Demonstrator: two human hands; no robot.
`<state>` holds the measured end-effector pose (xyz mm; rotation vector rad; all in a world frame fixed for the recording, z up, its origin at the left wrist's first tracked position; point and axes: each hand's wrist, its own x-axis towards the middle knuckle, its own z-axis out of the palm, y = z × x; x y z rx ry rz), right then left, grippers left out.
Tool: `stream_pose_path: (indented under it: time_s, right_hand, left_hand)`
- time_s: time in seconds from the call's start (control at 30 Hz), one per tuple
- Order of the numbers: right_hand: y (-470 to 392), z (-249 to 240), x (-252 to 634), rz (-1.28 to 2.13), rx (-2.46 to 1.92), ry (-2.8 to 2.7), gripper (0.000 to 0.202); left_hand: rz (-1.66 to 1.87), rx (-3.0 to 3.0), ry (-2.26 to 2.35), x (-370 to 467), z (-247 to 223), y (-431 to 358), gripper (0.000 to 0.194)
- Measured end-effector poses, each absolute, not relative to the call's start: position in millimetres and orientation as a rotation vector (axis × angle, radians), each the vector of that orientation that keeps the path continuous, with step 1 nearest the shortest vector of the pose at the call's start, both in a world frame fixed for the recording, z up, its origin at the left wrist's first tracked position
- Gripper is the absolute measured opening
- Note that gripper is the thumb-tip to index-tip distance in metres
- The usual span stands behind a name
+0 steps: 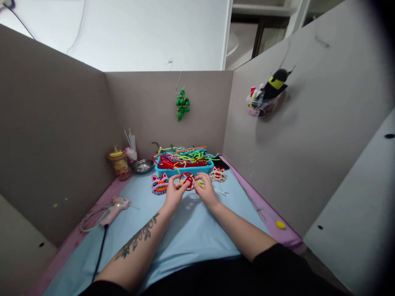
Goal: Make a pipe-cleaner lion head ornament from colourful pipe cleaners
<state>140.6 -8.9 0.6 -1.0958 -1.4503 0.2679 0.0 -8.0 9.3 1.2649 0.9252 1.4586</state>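
Note:
Between my two hands, just above the blue cloth [197,230], is a red pipe-cleaner shape [187,176] with rounded loops and some yellow strands. My left hand [175,191] pinches its left side between thumb and fingers. On the opposite side, the thumb and fingers of my right hand [206,190] close on its edge, partly hiding it. A purple pipe-cleaner animal face [159,184] with pink ears and an orange mouth lies beside my left hand. Past my right hand rests a cream and red pipe-cleaner face [217,174].
A blue basket [185,169] full of colourful pipe cleaners stands behind my hands. At left are a pink glue gun [115,209] with a cord, a metal bowl [143,166] and a lidded jar [120,165]. Grey panels [166,107] enclose three sides. A yellow cap [280,225] lies right.

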Motion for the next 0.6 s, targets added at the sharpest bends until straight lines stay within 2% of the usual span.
stream_pose_path:
  time_s: [0.23,0.6]
  right_hand:
    - [-2,-4,149,0.368,-1.098,-1.479,0.017]
    - [4,-7,153,0.749,-0.989,-1.446,0.023]
  left_hand:
    - [1.406,1.288,0.925,1,11,-9,0.055]
    - [1.304,1.413,0.894,-5,13,-8,0.056]
